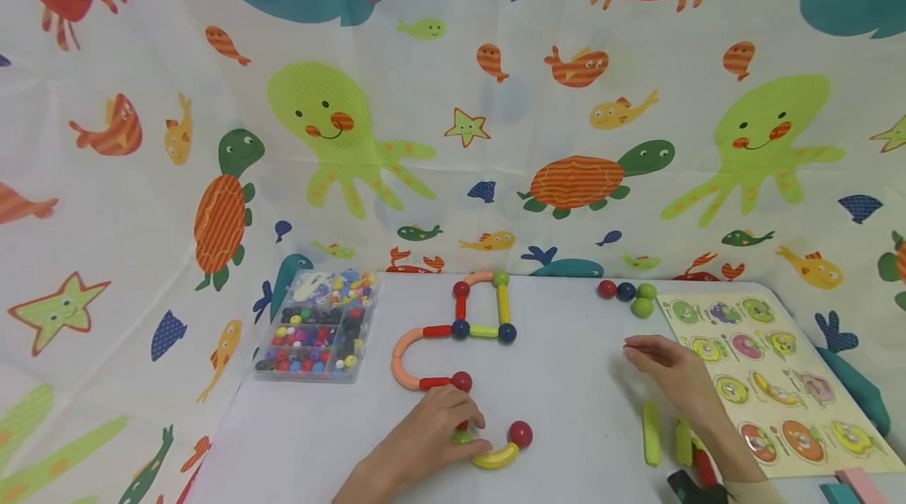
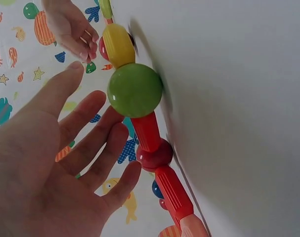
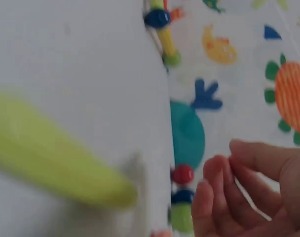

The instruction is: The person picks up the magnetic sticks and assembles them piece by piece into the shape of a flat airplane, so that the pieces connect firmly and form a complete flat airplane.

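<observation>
My left hand (image 1: 428,432) is around the near end of a chain of toy balls and sticks. In the left wrist view its fingers are spread and loosely bent beside a green ball (image 2: 135,90), not closed round it. A yellow curved stick (image 1: 497,457) runs from this ball to a red ball (image 1: 521,434). A short red stick (image 2: 148,132) joins the green ball to another red ball (image 1: 462,381). My right hand (image 1: 668,366) hovers over the right side of the table, its fingers loosely bent and holding nothing; yellow-green sticks (image 1: 651,433) lie below it.
Farther along, the chain continues through peach curved sticks (image 1: 402,358) to a closed loop with dark blue balls (image 1: 506,332). A divided bead box (image 1: 311,331) sits at left. Loose balls (image 1: 626,292) lie at the back right, beside a picture board (image 1: 778,378).
</observation>
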`<state>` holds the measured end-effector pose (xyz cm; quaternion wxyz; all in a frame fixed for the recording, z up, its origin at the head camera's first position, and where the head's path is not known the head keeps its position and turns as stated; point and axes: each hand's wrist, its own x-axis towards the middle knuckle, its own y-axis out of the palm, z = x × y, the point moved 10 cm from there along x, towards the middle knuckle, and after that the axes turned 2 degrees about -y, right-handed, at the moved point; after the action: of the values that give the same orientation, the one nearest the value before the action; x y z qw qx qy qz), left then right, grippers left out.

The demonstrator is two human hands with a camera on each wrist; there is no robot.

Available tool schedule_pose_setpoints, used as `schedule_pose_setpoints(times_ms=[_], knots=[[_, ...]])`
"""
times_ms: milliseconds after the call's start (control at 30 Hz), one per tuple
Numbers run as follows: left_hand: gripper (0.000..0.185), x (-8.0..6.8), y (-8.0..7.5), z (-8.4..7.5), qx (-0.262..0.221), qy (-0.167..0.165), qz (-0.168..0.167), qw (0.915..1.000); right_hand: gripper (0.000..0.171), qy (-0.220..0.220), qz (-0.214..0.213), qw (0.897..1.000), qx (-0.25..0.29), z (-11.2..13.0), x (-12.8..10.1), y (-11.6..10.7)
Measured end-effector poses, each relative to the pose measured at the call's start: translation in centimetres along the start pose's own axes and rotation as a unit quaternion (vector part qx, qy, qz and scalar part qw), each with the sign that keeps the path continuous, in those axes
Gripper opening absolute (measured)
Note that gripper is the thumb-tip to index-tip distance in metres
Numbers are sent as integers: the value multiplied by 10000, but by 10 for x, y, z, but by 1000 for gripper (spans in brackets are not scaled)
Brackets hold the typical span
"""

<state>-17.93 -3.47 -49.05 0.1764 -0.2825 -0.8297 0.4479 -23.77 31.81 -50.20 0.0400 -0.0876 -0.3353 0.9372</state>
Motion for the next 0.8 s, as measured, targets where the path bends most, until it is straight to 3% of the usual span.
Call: schedule_pose_setpoints(times_ms=[133,300,500,800], knots=[[34,1,1,1,-20,-47,64,10000,61,527,-539,9964,-385,-31,2,-38],[34,1,1,3,-58,-139,109,9998,54,766,-777,9911,-762,-52,2,-56],[34,0,2,5,-91,-212,152,9996,40,599,-942,9877,-1098,-51,6,-55],[36,1,1,5,-91,-170,150,9997,40,644,-582,9830,-1618,-39,11,-40]])
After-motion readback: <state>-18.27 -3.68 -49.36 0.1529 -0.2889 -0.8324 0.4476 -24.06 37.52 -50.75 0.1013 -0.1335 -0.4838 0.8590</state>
